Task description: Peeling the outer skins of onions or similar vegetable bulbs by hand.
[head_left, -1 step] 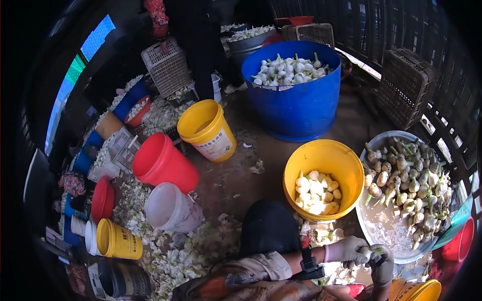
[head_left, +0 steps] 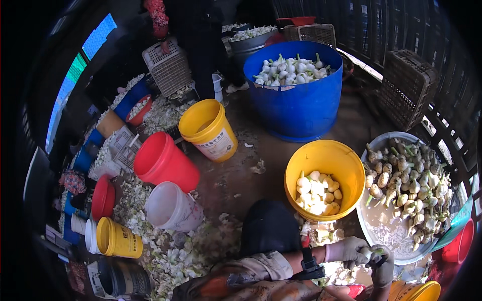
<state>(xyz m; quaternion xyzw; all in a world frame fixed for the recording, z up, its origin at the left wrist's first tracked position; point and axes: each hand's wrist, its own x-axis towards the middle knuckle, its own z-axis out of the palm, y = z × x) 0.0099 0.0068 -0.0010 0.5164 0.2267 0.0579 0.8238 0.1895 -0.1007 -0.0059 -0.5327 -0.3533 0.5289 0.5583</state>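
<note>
My left hand (head_left: pixel 350 252), in a pale grey glove, reaches in from the lower middle with its fingers closed. Against it, my right hand (head_left: pixel 383 270), gloved too, has its fingers curled. Between the fingertips of both is a small pale garlic bulb (head_left: pixel 370 254) with a bit of green, mostly covered by the gloves. Just beyond my hands, a wide metal basin (head_left: pixel 369 233) holds many unpeeled garlic bulbs (head_left: pixel 414 185) with stems and dirt on them. Left of the basin stands a yellow bucket (head_left: pixel 324 150) with clean white garlic (head_left: pixel 316 193) at its bottom.
A big blue tub (head_left: pixel 296 113) of trimmed garlic stands at the back. Yellow (head_left: pixel 216 140), red (head_left: pixel 165 160) and white (head_left: pixel 173 208) buckets stand left, among peelings (head_left: pixel 186 258). A crate (head_left: pixel 406 90) leans right. Another person (head_left: pixel 196 45) stands at the back, hand on a crate (head_left: pixel 168 67).
</note>
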